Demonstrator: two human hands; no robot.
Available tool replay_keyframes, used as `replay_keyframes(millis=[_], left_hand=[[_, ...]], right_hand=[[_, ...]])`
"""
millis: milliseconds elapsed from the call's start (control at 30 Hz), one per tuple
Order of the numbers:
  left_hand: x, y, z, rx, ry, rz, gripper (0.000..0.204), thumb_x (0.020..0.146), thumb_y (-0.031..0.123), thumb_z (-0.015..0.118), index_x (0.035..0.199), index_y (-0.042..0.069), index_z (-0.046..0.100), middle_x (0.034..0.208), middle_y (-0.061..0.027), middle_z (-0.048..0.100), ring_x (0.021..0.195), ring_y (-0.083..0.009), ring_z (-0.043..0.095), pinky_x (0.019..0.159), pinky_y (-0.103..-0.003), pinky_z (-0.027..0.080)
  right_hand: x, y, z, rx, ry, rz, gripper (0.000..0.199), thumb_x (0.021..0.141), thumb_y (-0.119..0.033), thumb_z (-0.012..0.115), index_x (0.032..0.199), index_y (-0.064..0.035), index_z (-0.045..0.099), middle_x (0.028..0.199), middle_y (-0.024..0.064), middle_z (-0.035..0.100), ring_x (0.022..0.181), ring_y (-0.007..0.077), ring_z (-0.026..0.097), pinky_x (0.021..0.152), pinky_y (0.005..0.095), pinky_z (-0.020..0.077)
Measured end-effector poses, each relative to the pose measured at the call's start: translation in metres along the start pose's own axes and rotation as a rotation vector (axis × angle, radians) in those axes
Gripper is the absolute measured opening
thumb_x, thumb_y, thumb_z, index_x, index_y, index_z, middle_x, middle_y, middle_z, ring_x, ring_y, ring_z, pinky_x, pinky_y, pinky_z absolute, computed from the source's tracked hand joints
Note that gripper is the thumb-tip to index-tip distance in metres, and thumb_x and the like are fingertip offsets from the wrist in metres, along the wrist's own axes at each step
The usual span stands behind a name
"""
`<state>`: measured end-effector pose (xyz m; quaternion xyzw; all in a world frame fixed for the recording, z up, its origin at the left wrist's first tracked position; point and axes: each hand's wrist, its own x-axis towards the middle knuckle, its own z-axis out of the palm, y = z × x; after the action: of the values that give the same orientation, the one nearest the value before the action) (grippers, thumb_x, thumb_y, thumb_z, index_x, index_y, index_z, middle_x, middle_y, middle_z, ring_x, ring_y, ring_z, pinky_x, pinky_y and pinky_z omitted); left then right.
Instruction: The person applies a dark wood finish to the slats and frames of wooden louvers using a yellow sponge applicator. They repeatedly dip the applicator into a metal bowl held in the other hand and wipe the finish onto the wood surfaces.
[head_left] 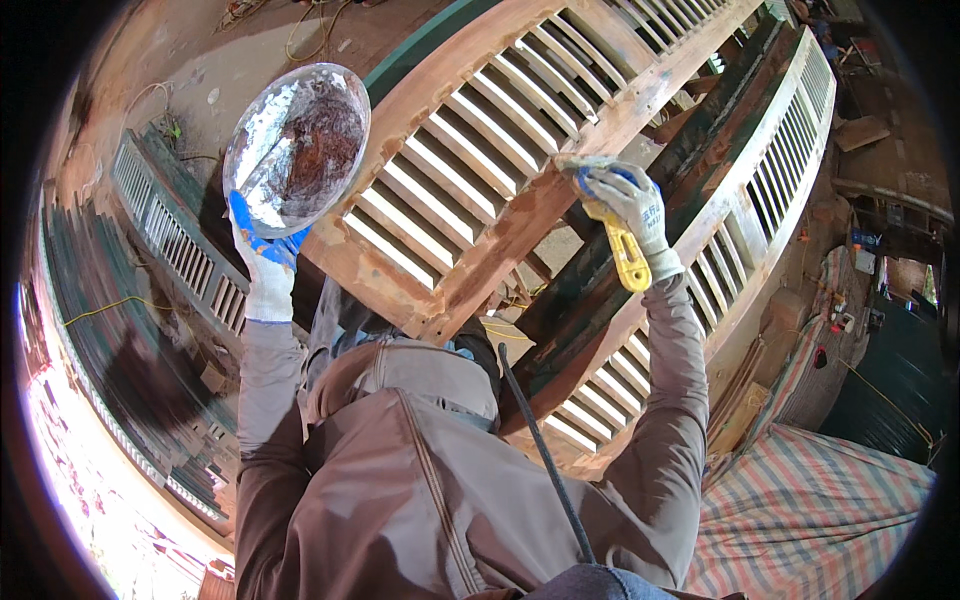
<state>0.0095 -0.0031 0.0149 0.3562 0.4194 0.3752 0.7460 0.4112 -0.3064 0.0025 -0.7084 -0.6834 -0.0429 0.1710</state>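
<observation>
Yellow-handled putty knife (627, 255) sits in the right hand (632, 205), whose white-and-blue gloved fingers are closed around the top of the handle. The blade end, smeared with pale filler, presses against the bare reddish wooden frame of a louvred shutter (520, 215), on the rail that runs between two banks of slats. The yellow grip hangs down below the fist, towards the wrist.

The left hand (262, 255), in a matching glove with blue fingertips, is raised and curled under the rim of a shiny round metal bowl (296, 148). The bowl tilts towards the camera and shows dark reddish-brown paste inside, with whitish streaks on its wall. It is held up beside the left edge of the shutter, well apart from the knife.

A second louvred panel with a dark green frame (770, 170) lies just beyond the first one, to the right. More green slatted shutters (170, 235) lie on the dusty ground at the left. A striped cloth (800, 510) covers the lower right corner.
</observation>
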Motion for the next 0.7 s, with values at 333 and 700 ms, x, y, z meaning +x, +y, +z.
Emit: replay_keyframes(millis=[333, 700], left_hand=[[0.003, -0.002, -0.006, -0.059, 0.043, -0.03, 0.062, 0.101, 0.054, 0.042, 0.152, 0.02, 0.035, 0.153, -0.0109, 0.039, 0.136, -0.0343, 0.046, 0.096, -0.054, 0.055], [0.001, -0.002, -0.002, -0.041, -0.009, -0.031, 0.071, 0.099, 0.058, 0.043, 0.155, 0.018, 0.028, 0.157, -0.0118, 0.033, 0.139, -0.0349, 0.041, 0.104, -0.055, 0.048]], right_hand=[[-0.003, 0.016, 0.006, -0.161, 0.085, 0.102, 0.045, 0.071, -0.016, 0.072, 0.115, -0.0232, 0.07, 0.119, -0.0045, 0.066, 0.108, 0.0208, 0.062, 0.084, 0.0358, 0.0567], [-0.011, -0.011, 0.009, -0.44, 0.017, 0.198, 0.032, 0.074, -0.015, 0.067, 0.105, -0.0205, 0.072, 0.111, -0.004, 0.067, 0.103, 0.0212, 0.063, 0.08, 0.038, 0.0545]])
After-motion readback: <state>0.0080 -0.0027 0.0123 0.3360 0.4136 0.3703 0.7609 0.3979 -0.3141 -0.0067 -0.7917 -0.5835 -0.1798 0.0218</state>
